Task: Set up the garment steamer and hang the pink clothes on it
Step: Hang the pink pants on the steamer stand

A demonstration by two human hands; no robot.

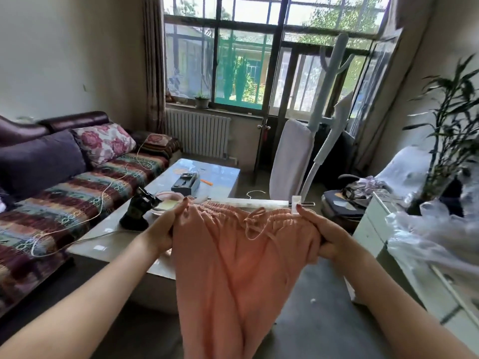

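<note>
Pink trousers [233, 255] gripped by left hand [166, 229] and right hand [329, 239], waistband stretched between. Best kept taut, level with white clip hanger [259, 202] just beyond fingertips.

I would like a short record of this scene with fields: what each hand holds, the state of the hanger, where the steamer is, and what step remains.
left hand: grips the left end of the waistband of the pink clothes
right hand: grips the right end of the waistband
hanger: white clip hanger lies along the waistband; one clip shows near the right thumb
garment steamer: stands upright by the window, across the room
remaining step: clothes not yet hung on the steamer
</note>
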